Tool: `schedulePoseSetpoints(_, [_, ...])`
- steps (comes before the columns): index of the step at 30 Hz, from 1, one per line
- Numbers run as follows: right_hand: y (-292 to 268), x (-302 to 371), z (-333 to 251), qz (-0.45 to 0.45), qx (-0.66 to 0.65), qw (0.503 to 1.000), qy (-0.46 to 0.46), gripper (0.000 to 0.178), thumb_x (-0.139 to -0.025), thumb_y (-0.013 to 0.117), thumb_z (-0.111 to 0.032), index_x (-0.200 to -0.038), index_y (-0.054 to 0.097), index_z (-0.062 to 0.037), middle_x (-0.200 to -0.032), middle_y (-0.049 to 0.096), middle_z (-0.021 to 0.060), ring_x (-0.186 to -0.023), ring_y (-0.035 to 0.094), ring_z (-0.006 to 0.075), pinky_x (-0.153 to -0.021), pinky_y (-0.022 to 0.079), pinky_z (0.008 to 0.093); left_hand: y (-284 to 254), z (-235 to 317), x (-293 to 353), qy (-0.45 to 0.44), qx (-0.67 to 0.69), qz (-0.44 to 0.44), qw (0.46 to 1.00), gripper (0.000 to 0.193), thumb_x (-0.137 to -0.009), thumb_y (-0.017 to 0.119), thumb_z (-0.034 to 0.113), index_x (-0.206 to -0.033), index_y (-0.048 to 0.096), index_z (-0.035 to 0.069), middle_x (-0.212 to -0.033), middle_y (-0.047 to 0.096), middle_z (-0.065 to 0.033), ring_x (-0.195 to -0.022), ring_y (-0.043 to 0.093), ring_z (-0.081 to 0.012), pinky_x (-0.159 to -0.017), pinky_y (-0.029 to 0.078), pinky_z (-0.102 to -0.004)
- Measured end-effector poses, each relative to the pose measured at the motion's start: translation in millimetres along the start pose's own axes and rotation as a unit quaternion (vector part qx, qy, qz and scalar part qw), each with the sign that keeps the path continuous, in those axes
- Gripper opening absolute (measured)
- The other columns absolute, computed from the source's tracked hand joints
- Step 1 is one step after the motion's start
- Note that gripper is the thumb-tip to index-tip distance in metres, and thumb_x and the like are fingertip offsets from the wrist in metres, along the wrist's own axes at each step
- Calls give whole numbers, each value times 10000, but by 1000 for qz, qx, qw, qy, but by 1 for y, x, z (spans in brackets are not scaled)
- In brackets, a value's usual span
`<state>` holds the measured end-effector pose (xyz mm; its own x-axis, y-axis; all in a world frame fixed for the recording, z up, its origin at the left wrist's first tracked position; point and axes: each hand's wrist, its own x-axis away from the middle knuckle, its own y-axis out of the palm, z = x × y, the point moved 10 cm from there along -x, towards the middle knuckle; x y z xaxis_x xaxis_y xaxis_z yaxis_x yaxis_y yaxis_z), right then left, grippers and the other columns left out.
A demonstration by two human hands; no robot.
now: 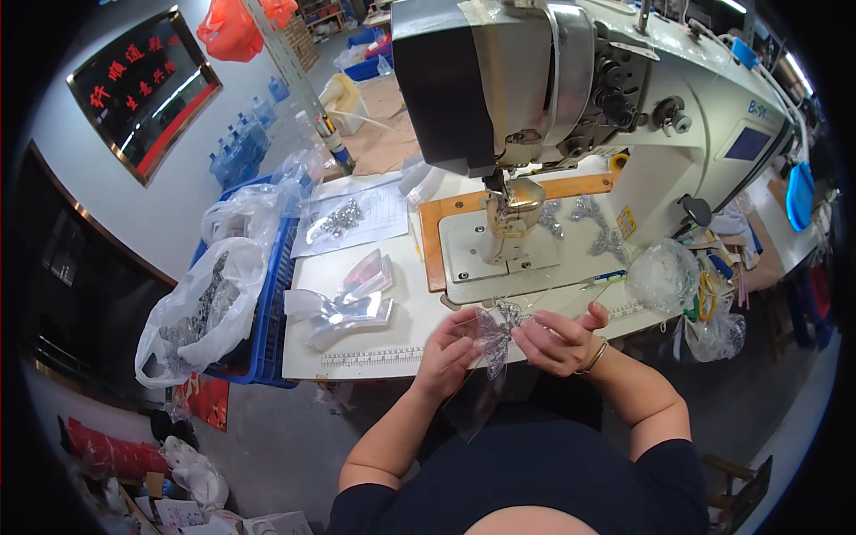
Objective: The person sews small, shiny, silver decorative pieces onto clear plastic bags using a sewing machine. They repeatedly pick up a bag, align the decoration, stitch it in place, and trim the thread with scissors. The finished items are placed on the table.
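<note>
Between my hands, at the front edge of the sewing table, is a sheer silver-patterned bow-like piece (493, 343) with a clear strip (477, 406) hanging below it. My left hand (448, 352) pinches its left side. On the right, my right hand (555, 342) grips the gathered middle with thumb and fingers. The sewing machine (513, 214) stands just beyond, its needle area apart from the piece. Stacked clear plastic pieces (357, 308) lie to the left on the tabletop. Similar silver pieces (599, 227) rest behind the needle post.
A blue crate (283, 267) with plastic bags (214, 312) adjoins the table's left end. Small silvery parts (343, 218) sit on a paper sheet (379, 218). At right are a clear bundle (664, 275), yellow-handled scissors (707, 299) and a thin blue-green tool (610, 276).
</note>
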<state>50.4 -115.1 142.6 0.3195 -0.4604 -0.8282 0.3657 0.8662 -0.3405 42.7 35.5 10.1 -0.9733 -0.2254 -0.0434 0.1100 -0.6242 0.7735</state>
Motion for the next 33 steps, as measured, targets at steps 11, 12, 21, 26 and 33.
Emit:
schedulePoseSetpoints(11, [5,-1,-6,-23,-10,999,-45,107,-754,539,-214,-758,629,-271,-891,626,-133,-1060,554,55,-989,124,560,13,1,2,-30,-91,52,994,326,-895,540,62,-1199,511,-53,-1033,617,-113,-882,621,-162,-777,531,-310])
schedulePoseSetpoints(12, [5,0,-6,-23,-11,998,-50,103,-757,540,-216,-759,628,-268,-900,629,-133,-1061,554,52,-990,128,558,12,-2,1,-46,-78,50,995,328,-894,542,60,-1202,510,-47,-1024,618,-108,-878,620,-158,-772,532,-306])
schedulePoseSetpoints(21, [17,2,-2,-62,-11,997,-34,99,-786,553,-193,-808,634,-244,-921,659,-100,-1031,570,61,-1007,161,538,5,-4,-14,-53,-38,25,998,370,-879,579,73,-1233,492,13,-984,617,-70,-874,615,-135,-760,517,-269])
schedulePoseSetpoints(26, [42,4,37,-82,-207,950,217,147,-708,694,-92,-819,642,-172,-865,660,-67,-931,592,121,-1000,209,492,15,3,-17,-30,12,5,999,512,-838,615,67,-1307,410,28,-1142,557,-80,-1026,561,-148,-870,474,-299])
schedulePoseSetpoints(33, [116,100,5,96,-612,353,701,148,-777,709,0,-866,594,-28,-852,633,48,-788,603,119,-734,479,210,6,1,-18,38,-225,70,971,386,-814,671,63,-1168,529,1,-1076,592,-72,-1024,545,-142,-879,445,-281])
